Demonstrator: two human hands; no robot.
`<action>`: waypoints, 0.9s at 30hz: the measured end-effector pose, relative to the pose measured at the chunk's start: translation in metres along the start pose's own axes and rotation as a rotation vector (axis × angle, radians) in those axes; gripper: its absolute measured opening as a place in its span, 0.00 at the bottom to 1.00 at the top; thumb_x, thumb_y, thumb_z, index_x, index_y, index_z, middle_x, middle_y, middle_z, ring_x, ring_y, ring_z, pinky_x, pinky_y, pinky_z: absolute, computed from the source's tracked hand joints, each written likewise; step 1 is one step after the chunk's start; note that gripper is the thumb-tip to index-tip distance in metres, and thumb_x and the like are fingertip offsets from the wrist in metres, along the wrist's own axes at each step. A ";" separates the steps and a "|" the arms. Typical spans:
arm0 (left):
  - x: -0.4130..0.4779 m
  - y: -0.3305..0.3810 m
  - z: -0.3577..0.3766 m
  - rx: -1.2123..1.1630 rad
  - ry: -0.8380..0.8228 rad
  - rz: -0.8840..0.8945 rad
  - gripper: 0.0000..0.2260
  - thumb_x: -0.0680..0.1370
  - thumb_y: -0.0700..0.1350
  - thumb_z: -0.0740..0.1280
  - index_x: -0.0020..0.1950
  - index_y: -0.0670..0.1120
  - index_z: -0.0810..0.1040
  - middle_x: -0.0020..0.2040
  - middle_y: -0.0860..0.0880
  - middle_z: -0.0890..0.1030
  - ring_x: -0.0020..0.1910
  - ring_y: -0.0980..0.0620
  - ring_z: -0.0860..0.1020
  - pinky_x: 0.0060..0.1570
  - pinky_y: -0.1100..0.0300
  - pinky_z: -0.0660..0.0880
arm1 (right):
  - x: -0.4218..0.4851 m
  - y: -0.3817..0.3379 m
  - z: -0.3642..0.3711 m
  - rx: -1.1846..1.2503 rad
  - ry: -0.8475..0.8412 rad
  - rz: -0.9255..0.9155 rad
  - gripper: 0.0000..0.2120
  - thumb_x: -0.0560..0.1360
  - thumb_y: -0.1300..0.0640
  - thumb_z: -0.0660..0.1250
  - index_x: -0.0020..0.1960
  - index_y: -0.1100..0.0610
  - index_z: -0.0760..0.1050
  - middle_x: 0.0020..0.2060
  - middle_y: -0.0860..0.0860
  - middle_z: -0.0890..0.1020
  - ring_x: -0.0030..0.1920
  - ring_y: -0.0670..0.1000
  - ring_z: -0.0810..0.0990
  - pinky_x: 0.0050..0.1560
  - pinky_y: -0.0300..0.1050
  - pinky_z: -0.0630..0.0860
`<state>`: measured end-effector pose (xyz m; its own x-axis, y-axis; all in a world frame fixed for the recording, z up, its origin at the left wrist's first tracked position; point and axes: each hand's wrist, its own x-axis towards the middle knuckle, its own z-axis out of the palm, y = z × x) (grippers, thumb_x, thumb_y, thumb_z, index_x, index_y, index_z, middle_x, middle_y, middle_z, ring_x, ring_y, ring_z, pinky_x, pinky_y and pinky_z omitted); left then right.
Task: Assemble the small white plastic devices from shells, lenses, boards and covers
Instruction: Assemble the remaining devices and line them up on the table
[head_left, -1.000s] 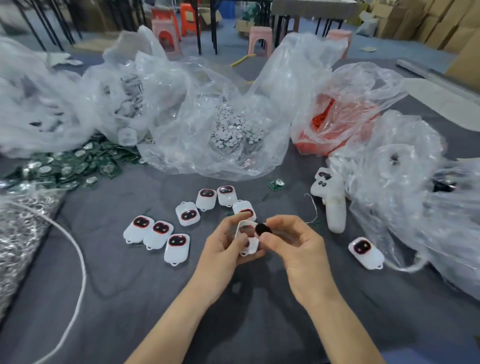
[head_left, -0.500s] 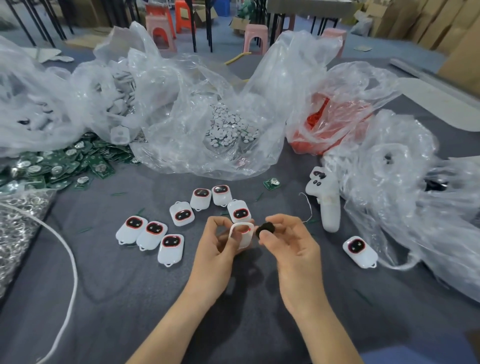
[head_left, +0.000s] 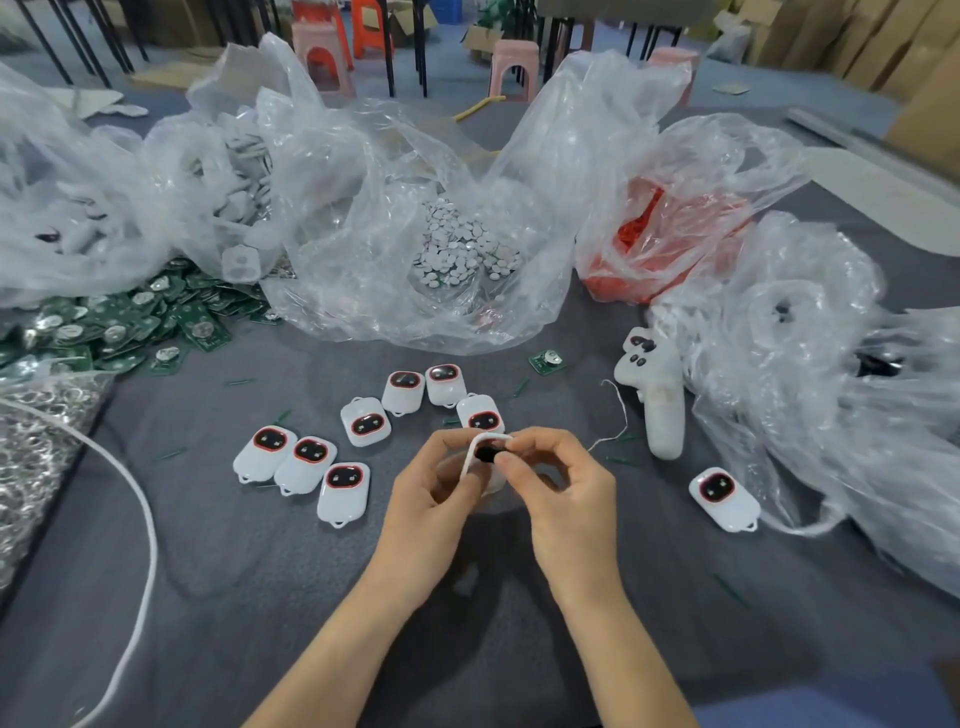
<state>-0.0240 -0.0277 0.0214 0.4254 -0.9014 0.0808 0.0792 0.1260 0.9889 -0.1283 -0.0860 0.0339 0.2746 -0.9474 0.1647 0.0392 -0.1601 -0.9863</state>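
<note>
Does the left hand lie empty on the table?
No, the left hand grips a white shell, and the right hand pinches a black lens at it.

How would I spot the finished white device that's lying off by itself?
Find the big crumpled clear bag on the right of the table. At its near edge, right of the right hand, lies a white device with a red-ringed black face. It lies alone; the other devices huddle together farther left.
</note>
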 end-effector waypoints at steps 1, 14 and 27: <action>-0.001 0.000 0.001 -0.024 -0.003 0.007 0.12 0.80 0.33 0.62 0.54 0.48 0.79 0.50 0.46 0.84 0.52 0.47 0.82 0.49 0.61 0.78 | 0.001 0.002 -0.002 0.019 -0.024 0.009 0.09 0.70 0.68 0.72 0.42 0.55 0.79 0.40 0.48 0.83 0.42 0.45 0.82 0.45 0.37 0.76; -0.015 -0.009 0.001 0.427 -0.034 0.522 0.26 0.76 0.29 0.61 0.60 0.59 0.66 0.69 0.49 0.74 0.73 0.47 0.66 0.67 0.50 0.68 | -0.010 0.014 -0.026 -0.444 -0.068 -0.786 0.08 0.76 0.64 0.66 0.54 0.57 0.75 0.49 0.50 0.75 0.51 0.43 0.76 0.54 0.33 0.72; -0.018 -0.012 0.001 0.385 0.019 0.634 0.16 0.78 0.35 0.61 0.60 0.52 0.66 0.69 0.51 0.73 0.70 0.45 0.71 0.66 0.53 0.70 | -0.016 0.017 -0.021 -0.448 -0.059 -0.962 0.06 0.80 0.62 0.63 0.56 0.60 0.73 0.53 0.52 0.77 0.51 0.50 0.79 0.54 0.39 0.76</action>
<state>-0.0337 -0.0132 0.0083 0.3005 -0.6961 0.6520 -0.5070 0.4624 0.7274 -0.1522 -0.0798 0.0143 0.3626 -0.3547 0.8618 -0.0894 -0.9337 -0.3467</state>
